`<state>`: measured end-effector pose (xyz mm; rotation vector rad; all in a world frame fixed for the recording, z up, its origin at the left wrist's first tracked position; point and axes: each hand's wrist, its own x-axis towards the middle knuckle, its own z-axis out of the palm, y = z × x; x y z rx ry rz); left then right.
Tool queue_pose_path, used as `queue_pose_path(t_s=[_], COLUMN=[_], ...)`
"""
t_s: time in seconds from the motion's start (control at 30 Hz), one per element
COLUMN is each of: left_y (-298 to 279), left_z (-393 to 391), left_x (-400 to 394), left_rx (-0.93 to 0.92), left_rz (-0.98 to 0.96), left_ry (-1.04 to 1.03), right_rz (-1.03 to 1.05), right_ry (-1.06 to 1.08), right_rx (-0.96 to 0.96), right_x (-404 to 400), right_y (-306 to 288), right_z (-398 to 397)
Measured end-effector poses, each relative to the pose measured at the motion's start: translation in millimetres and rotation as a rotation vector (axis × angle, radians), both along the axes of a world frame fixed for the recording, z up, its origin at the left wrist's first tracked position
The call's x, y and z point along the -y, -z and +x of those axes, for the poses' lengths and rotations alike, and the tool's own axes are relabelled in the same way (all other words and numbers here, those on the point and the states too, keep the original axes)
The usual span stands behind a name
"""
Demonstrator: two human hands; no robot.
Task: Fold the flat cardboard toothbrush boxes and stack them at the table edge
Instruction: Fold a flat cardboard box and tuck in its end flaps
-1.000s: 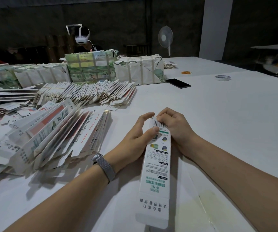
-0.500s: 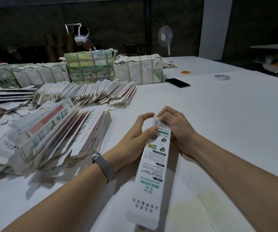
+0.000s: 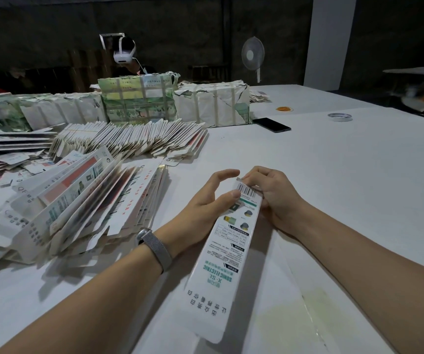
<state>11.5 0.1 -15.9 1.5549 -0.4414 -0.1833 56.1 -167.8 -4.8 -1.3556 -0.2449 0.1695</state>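
So from my feed the toothbrush box [image 3: 227, 254] is a long white carton with green "SONIC ELECTRIC" print, stretched out over the white bench [image 3: 333, 175] front and centre, its far barcode end up between both hands and its near end pointing back at the camera. Left hand [image 3: 205, 208] sits on the box's left side, thumb pressed on the top face right by the barcode, index finger curled over the far end without clearly touching, so it's a loose half-closed grip on the carton. Right hand [image 3: 272, 198] is curled tighter, fingertips pinching the far flap end of the box from the right, heel of the hand down on the bench. There's a grey mesh watch band [image 3: 154, 247] on the left wrist. Just left of the hands is a fanned-out heap of flat boxes [image 3: 83, 208], with another slanted row [image 3: 134, 140] behind it. Further back are taped bundles [image 3: 212, 106], a black phone [image 3: 271, 124] lying just beside them, a roll of tape [image 3: 339, 117] well off to the right, and a standing fan [image 3: 252, 56] by the dark wall.
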Motion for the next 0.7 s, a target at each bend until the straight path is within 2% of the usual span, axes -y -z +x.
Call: queue_pose_path(t_s=[0.3, 0.5, 0.7], left_y=[3, 7, 10], left_z=[2, 7, 8], left_x=[3, 4, 2], left_rx=[0.038, 0.073, 0.097], left_rz=[0.050, 0.010, -0.055], left_ry=[-0.039, -0.095, -0.160], right_rz=[-0.031, 0.041, -0.002], right_ry=[0.010, 0.002, -0.038], right_rx=[0.021, 0.067, 0.112], right_x=[1, -1, -3], right_y=[-1, 5, 10], right_z=[-2, 0, 1])
